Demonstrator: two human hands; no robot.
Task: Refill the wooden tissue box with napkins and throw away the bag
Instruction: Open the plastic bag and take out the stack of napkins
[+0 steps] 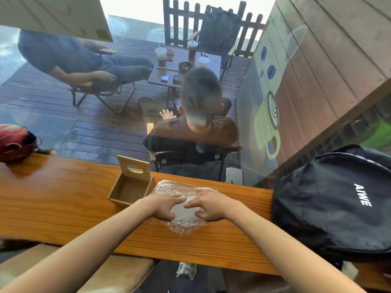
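While the crinkled clear plastic bag (183, 205) lies flat on the long orange-brown wooden tabletop (63, 206), you have both hands on top of it. A white stack of napkins (183, 210) shows through the plastic between your hands, inside the bag. Your left hand (164, 206) has its grip closed on the film, fingers stretched over the top and thumb tucked low against the stack's near edge. Your right hand (208, 206) mirrors it, pinching the plastic from the other side, and the fingertips of the two hands nearly meet over the middle of the stack.

Just beside the bag, on your left, stands the small square light-wood tissue box (127, 191). Its hinged lid (134, 168), cut with an oval slot, is tipped up and back, and the inside of the box shows only bare wood. The bag's far left corner touches or nearly touches the box's right wall.

Farther out, a black fabric backpack with white lettering (336, 199) rests on the right end of the tabletop, and a red rounded helmet (14, 142) sits at the far left end. Beyond the tabletop is a glass pane.
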